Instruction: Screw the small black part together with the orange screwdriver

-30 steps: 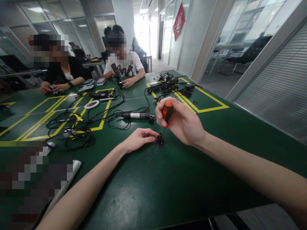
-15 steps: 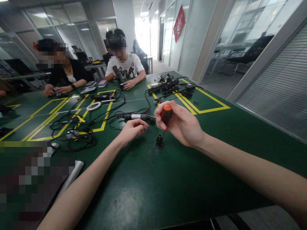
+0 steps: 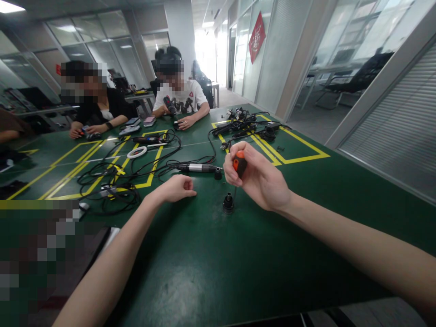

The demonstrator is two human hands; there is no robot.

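My right hand grips a screwdriver with an orange and black handle, held upright a little above a small black round part that stands on the green table. My left hand rests on the table to the left of that part, fingers curled in, apart from it. I cannot make out whether anything is between its fingers. A second small black part lies just behind, beside the tip of a black and silver tool.
A tangle of black cables and a white ring lie on the yellow-marked left half. More black gear is piled at the far right. Two people sit at the far side. A blurred patch covers the near left.
My left hand let go of the small black part and drew back to the left, closing its fingers. The screwdriver lifted off the part and shifted slightly right.
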